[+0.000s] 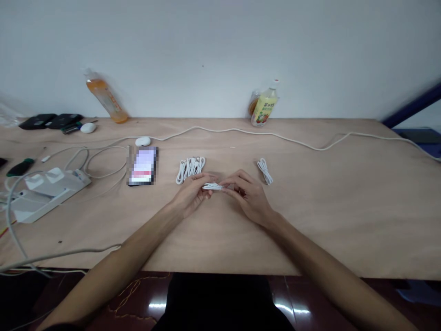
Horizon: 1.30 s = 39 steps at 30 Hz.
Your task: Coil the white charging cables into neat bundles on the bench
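A small bundle of white cable [212, 186] is held between my two hands above the wooden table [310, 220]. My left hand [194, 192] grips the bundle's left part between thumb and fingers. At its right end, the fingertips of my right hand [246, 193] pinch the cable. Several coiled white cables [190, 169] lie side by side just behind my left hand, which partly covers them. One more coiled white cable [265, 171] lies alone on the table, behind and to the right of my right hand.
A phone [143, 166] and white case [143, 141] lie left of the coils. Farther left is a power strip [51, 195] with tangled cords. An orange bottle [107, 100] and a yellow bottle [264, 107] stand by the wall. A long white cord [237, 130] crosses the table's back.
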{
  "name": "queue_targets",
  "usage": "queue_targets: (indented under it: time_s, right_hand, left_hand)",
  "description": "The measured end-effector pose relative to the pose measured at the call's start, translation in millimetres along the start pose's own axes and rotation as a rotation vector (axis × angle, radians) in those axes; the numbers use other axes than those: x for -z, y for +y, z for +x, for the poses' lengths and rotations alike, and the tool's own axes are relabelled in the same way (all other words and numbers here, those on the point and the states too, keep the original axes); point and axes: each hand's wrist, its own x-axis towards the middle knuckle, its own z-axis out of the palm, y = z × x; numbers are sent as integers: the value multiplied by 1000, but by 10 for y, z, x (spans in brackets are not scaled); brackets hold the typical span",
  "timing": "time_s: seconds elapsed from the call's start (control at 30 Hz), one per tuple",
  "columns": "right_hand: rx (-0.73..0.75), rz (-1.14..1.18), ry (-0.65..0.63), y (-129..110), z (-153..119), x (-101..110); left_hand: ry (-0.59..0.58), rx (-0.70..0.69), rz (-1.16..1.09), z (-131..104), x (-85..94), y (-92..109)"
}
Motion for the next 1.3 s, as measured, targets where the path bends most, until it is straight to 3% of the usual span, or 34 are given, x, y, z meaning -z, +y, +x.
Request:
queue_targets:
  time_s: [0.8,1.3]
  right_hand:
    - [31,-46,96,-8,-6,-2]
    - [-19,-27,102,-13,-8,21]
  left_hand:
    - [-25,-59,34,-42,-26,-20]
    - [-110,-128,106,-27,21,-24]
